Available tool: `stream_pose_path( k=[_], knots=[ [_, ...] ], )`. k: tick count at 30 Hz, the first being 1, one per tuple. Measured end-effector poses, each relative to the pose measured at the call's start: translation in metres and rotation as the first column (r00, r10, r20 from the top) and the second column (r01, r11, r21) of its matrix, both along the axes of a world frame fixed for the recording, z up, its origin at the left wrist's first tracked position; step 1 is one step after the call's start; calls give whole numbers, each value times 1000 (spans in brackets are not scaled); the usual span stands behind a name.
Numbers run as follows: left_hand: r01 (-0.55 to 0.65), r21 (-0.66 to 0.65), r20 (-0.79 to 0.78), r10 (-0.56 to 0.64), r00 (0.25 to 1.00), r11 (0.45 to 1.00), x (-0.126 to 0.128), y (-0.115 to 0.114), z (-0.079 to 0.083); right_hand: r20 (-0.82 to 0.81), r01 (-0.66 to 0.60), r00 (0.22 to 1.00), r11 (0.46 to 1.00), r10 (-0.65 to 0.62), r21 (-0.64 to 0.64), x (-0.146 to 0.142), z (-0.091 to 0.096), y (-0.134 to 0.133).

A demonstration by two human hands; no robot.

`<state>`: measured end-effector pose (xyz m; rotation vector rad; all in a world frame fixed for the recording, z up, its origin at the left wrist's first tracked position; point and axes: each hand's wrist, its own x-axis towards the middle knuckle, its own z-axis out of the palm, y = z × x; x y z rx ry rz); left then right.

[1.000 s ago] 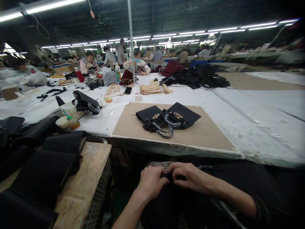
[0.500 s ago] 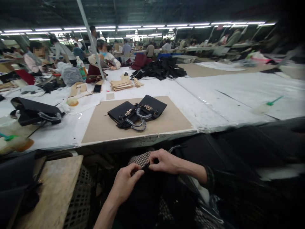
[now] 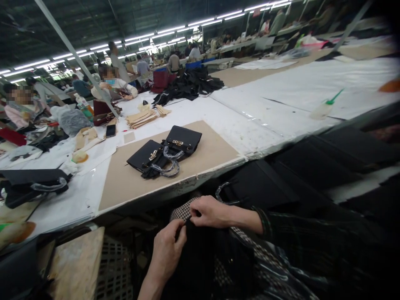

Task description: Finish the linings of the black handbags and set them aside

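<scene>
Fingers (image 3: pixel 175 226) of the left hand (image 3: pixel 165 251) narrow to a pinch on a black piece (image 3: pixel 195 254); the curled right hand (image 3: pixel 210 211) pinches it nearby. It lies below the near edge of the tabletop (image 3: pixel 237 131).

Strip lights (image 3: pixel 171 30) (lit) span the dark ceiling (image 3: pixel 81 21).
</scene>
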<state>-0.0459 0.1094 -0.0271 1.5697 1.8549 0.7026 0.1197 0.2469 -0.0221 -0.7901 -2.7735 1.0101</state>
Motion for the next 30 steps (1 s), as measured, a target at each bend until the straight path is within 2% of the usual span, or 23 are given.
stream_pose_path(
  k=[2, 6, 11, 16, 19, 21, 23, 26, 28, 30],
  knots=[
    [2, -56, 7, -1, 1000, 998, 2, 4, 3, 4, -1, 1000, 1000, 1, 12, 1, -2, 1],
    [12, -151, 198, 18, 980, 988, 4, 13, 11, -30, 38, 999, 998, -39, -44, 6, -5, 6],
    [158, -165, 312, -101, 945, 973, 9, 22, 23, -105, 99, 988, 982, -116, -158, 14, -5, 5],
    [116, -148, 229, -80, 970, 982, 19, 36, 17, -150, 62, 984, 967, -101, -246, 17, -8, 10],
    [131, -136, 186, -105, 977, 982, 19, 43, 12, -184, 25, 977, 918, -105, -395, 33, -1, 22],
    [133, -140, 156, -111, 981, 981, 19, 44, 11, -219, 58, 959, 880, -181, -472, 56, 11, 25],
    [118, -145, 130, -99, 986, 982, 21, 44, 11, -228, 137, 931, 851, -286, -506, 86, 27, 14],
    [112, -157, 120, -94, 988, 981, 27, 44, 8, -175, 218, 917, 820, -357, -530, 124, 44, -25],
    [142, -196, 174, -109, 979, 970, 33, 48, 5, -158, 294, 900, 831, -407, -472, 137, 43, -54],
    [195, -255, 265, -125, 956, 947, 35, 53, 4, -119, 398, 858, 793, -499, -462, 141, 32, -73]
  ],
)
